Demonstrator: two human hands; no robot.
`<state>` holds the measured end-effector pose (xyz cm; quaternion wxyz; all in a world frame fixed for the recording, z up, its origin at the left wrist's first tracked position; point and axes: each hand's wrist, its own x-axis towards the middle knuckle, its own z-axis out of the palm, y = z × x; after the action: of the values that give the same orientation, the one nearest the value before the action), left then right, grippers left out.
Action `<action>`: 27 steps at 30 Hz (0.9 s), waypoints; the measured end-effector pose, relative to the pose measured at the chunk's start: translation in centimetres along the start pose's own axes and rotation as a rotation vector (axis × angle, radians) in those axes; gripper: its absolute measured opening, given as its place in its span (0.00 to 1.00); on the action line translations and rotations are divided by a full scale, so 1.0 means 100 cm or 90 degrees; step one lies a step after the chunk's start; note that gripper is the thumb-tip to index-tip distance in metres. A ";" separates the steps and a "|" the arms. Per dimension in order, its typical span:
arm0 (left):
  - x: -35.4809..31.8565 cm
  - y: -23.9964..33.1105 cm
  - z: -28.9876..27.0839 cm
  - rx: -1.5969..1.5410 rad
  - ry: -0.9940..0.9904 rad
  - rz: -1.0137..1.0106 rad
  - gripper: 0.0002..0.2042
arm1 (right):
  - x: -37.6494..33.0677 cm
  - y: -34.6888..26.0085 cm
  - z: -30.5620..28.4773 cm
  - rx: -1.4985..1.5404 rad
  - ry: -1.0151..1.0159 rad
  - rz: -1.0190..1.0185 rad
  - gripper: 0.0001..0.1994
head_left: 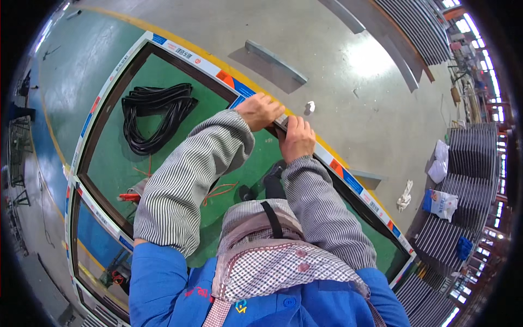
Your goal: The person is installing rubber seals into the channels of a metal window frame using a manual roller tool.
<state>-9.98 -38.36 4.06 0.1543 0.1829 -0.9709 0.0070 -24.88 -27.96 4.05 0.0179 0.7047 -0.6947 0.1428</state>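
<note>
A large window frame (207, 66), dark inside and covered with white, blue and orange printed film, stands in front of me. My left hand (260, 111) is closed over its long rail, fingers curled across the film. Just to its right, my right hand (298, 139) grips the same rail with bent fingers. Between the hands a short dark stretch of the rail shows. Whether a small piece is pinched under the fingers is hidden. Inside the frame opening, a coil of black rubber strip (155, 117) lies on the green floor.
A grey metal bar (276, 62) lies on the floor beyond the rail. Crumpled white scraps (405, 195) lie at the right, near stacked metal profiles (455, 204) topped by a blue-and-white bag (440, 204). A red-handled tool (129, 197) and orange cord (220, 191) are near my left arm.
</note>
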 end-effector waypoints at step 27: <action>-0.071 0.052 -0.035 -0.058 0.053 -0.711 0.46 | 0.048 -0.044 0.022 0.007 0.050 -0.072 0.19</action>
<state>-4.51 -30.72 5.52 0.1802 0.6621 -0.7189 -0.1106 -20.21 -33.03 3.80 0.0494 0.7366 -0.6521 0.1726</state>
